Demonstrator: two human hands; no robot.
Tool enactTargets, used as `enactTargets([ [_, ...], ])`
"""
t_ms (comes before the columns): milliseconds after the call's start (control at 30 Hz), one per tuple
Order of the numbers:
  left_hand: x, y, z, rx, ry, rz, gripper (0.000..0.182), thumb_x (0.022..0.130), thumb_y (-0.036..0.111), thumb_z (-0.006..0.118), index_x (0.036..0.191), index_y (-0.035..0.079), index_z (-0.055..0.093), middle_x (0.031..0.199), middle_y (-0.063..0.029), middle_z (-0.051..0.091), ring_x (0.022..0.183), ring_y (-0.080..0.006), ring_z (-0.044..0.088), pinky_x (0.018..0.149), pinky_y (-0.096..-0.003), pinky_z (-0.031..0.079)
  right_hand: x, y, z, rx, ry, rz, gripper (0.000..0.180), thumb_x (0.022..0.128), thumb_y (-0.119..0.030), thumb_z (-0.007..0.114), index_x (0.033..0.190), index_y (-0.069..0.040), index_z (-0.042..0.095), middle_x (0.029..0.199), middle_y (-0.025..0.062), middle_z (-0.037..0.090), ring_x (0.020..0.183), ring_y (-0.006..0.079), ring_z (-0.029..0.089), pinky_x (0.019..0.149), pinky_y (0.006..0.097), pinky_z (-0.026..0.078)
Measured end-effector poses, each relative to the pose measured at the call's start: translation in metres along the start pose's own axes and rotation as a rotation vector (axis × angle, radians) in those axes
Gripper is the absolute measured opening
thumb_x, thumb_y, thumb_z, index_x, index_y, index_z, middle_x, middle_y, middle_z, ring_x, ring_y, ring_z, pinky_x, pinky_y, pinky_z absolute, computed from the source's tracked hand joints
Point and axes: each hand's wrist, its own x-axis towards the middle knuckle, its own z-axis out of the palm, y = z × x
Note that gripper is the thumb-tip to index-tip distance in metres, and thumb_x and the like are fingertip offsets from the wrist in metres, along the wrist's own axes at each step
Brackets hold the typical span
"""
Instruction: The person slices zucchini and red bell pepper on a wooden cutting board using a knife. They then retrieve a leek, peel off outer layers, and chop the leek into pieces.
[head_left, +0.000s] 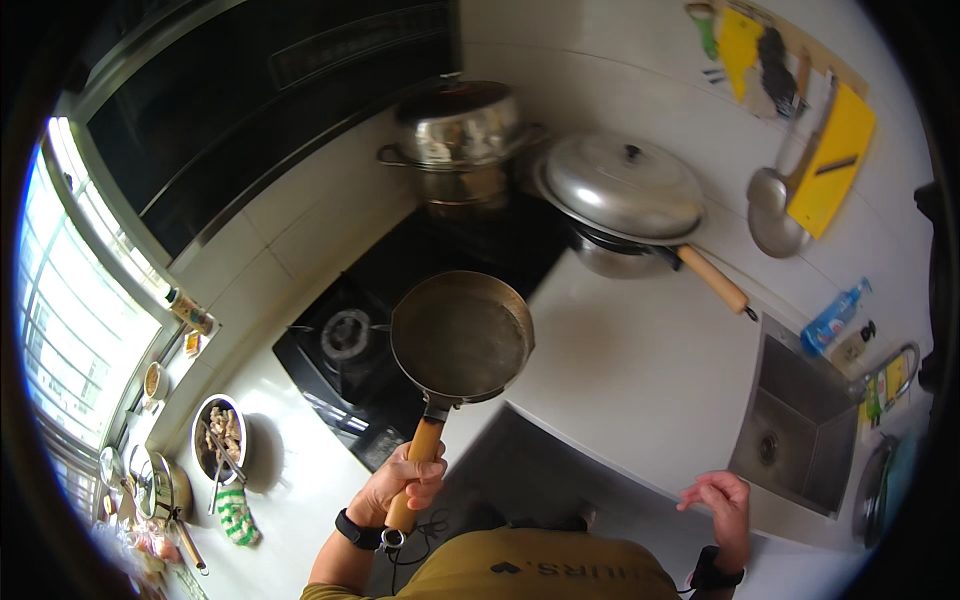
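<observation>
My left hand (409, 480) is wrapped around the wooden handle of a saucepan (461, 337). The pan is held up between the black gas stove (360, 292) and the white countertop (607, 352). Inside it there seems to be cloudy liquid, though its depth is hard to judge. My right hand (720, 499) holds nothing and hovers by the counter's front edge, its fingers loosely bent and apart. Close to it is the stainless steel sink (791, 435). A burner (346, 334) with nothing on it shows left of the pan.
A stacked steel steamer pot (457, 127) stands at the stove's back. A lidded wok (622, 187) points its wooden handle toward the sink. On the left counter are a bowl of food pieces (223, 435), a striped cloth (237, 517) and a small lidded pot (169, 487).
</observation>
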Motion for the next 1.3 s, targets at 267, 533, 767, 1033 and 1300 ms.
enactTargets([
  [267, 0.087, -0.116, 0.092, -0.043, -0.179, -0.247, 0.024, 0.084, -0.004, 0.06, 0.102, 0.003, 0.046, 0.067, 0.0013, 0.04, 0.043, -0.0032, 0.036, 0.034, -0.0177, 0.03, -0.039, 0.003, -0.15, -0.032, 0.175, -0.015, 0.015, 0.085, -0.001, 0.054, 0.097, 0.006, 0.059, 0.079, 0.0199, 0.068, 0.064, 0.0275, 0.067, 0.068, 0.0382, 0.054],
  [533, 0.181, -0.179, 0.155, 0.135, -0.302, -0.42, 0.018, 0.089, -0.001, 0.058, 0.101, 0.005, 0.047, 0.066, 0.0024, 0.041, 0.045, -0.0026, 0.037, 0.037, -0.0172, 0.031, -0.083, -0.002, -0.217, 0.001, 0.444, 0.054, 0.016, 0.08, 0.0, 0.053, 0.095, 0.005, 0.059, 0.079, 0.0203, 0.068, 0.065, 0.0283, 0.067, 0.066, 0.038, 0.055],
  [767, 0.254, -0.202, 0.178, 0.275, -0.432, -0.506, 0.016, 0.089, 0.002, 0.057, 0.097, 0.007, 0.045, 0.068, 0.0034, 0.042, 0.047, -0.003, 0.038, 0.04, -0.019, 0.035, -0.116, 0.014, -0.207, 0.01, 0.663, 0.095, 0.02, 0.077, -0.001, 0.055, 0.095, 0.006, 0.058, 0.076, 0.0204, 0.067, 0.062, 0.0294, 0.066, 0.063, 0.0391, 0.056],
  [1033, 0.298, -0.215, 0.192, 0.299, -0.488, -0.562, 0.017, 0.088, 0.002, 0.059, 0.094, 0.008, 0.045, 0.068, 0.0028, 0.043, 0.048, -0.0041, 0.039, 0.041, -0.0208, 0.036, -0.11, 0.008, -0.194, 0.027, 0.775, 0.093, 0.019, 0.076, 0.002, 0.051, 0.093, 0.008, 0.058, 0.074, 0.0215, 0.067, 0.062, 0.0293, 0.067, 0.062, 0.0376, 0.057],
  [1300, 0.319, -0.224, 0.193, 0.333, -0.502, -0.528, 0.018, 0.087, 0.002, 0.06, 0.091, 0.008, 0.044, 0.068, 0.0019, 0.043, 0.048, -0.0053, 0.041, 0.041, -0.0219, 0.036, -0.107, 0.008, -0.186, 0.041, 0.785, 0.12, 0.02, 0.075, 0.002, 0.053, 0.094, 0.008, 0.057, 0.076, 0.0224, 0.067, 0.063, 0.0306, 0.067, 0.065, 0.0395, 0.056],
])
